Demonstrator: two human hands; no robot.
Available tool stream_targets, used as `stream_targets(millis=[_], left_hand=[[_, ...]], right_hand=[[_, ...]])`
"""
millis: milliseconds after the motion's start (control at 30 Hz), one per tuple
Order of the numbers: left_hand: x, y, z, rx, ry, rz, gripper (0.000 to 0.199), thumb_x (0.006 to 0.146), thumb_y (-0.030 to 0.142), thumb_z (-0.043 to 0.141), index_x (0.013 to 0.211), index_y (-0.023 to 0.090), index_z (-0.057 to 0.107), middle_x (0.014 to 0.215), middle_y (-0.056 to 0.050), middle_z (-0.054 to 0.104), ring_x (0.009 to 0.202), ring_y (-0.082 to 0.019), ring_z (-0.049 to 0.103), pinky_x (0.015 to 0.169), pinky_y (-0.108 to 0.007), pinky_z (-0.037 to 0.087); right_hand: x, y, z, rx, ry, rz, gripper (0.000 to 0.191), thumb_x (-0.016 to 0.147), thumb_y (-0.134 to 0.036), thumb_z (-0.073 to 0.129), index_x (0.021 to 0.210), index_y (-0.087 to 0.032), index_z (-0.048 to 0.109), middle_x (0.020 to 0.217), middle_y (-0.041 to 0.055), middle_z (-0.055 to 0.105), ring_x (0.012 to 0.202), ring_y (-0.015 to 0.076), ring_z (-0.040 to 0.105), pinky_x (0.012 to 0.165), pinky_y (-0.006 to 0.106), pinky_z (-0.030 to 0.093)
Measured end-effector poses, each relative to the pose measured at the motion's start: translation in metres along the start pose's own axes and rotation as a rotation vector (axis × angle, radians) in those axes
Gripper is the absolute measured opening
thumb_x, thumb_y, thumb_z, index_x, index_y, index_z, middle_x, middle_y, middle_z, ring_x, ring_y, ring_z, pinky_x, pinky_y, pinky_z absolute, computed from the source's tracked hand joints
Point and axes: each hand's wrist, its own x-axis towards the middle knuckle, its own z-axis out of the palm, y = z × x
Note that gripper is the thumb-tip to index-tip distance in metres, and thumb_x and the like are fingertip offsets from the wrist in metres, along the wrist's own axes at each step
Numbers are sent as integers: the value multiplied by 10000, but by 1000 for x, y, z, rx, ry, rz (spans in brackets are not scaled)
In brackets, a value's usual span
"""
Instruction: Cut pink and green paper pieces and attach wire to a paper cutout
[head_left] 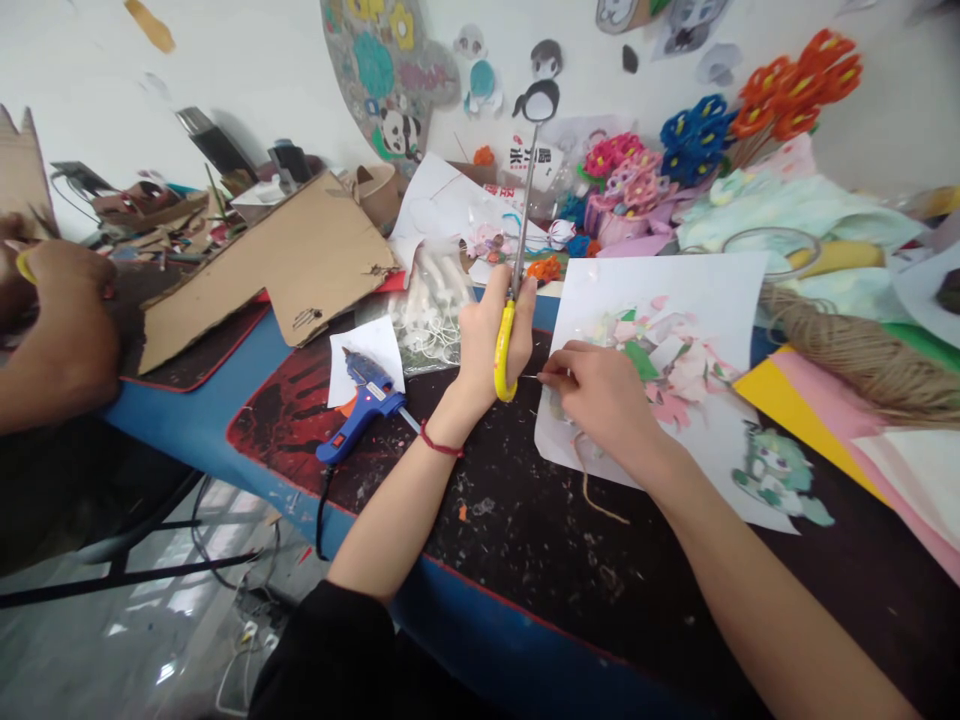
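Yellow-handled scissors [505,345] are in my left hand [487,335], blades pointing up and away toward the wall. My right hand [604,400] is closed in a pinch over the left part of a white paper sheet [667,275]; something thin, like a thread, shows at its fingertips, too small to name. Pink, white and green paper scraps [675,365] lie on the sheet beyond my right hand. A piece of brown twine [592,490] trails below that hand onto the dark mat [517,540]. Left of my left wrist, a blue glue gun [364,410] rests partly on a small white paper.
Cut cardboard [277,250] and a plastic bag of white pieces [431,320] lie behind the glue gun. Coloured flowers [697,135] stand near the wall. A twine bundle [862,360] and coloured sheets [817,420] are at right. Another person's hand [67,280] is at far left.
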Motion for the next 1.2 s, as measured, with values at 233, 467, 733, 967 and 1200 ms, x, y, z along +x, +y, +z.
stream_targets(millis=[233, 467, 733, 967, 1200], left_hand=[[0, 2, -3, 22, 2, -36, 261, 991, 415, 388, 824, 224, 446, 515, 48, 427, 428, -101, 473, 479, -245, 327], [-1, 3, -5, 36, -1, -42, 223, 993, 406, 376, 864, 243, 457, 533, 37, 459, 457, -125, 489, 496, -268, 341], [-1, -1, -3, 24, -21, -36, 247, 992, 415, 380, 851, 233, 467, 531, 44, 484, 448, -115, 508, 499, -257, 366], [-1, -3, 2, 53, -45, 6, 212, 991, 356, 403, 822, 229, 423, 514, 58, 446, 441, -100, 481, 495, -241, 336], [-2, 0, 4, 134, -48, 60, 235, 985, 370, 409, 807, 218, 428, 521, 56, 416, 465, -106, 470, 512, -249, 313]], right_hand=[[2, 7, 0, 106, 40, -59, 138, 840, -178, 631, 752, -175, 738, 745, 33, 677, 692, 173, 617, 667, 295, 397], [1, 8, -1, 120, 11, -71, 173, 866, -181, 582, 796, -191, 740, 786, 37, 698, 724, 176, 633, 685, 293, 403], [3, 8, 2, 29, -35, -63, 214, 846, -139, 527, 788, -186, 728, 802, 62, 712, 748, 198, 635, 680, 301, 392], [3, 9, 6, -44, -19, -91, 205, 783, -116, 528, 765, -175, 723, 749, 72, 712, 678, 194, 613, 636, 299, 373], [7, 6, -1, 88, -87, 37, 209, 695, -97, 551, 718, -180, 742, 635, 47, 689, 606, 171, 595, 611, 284, 385]])
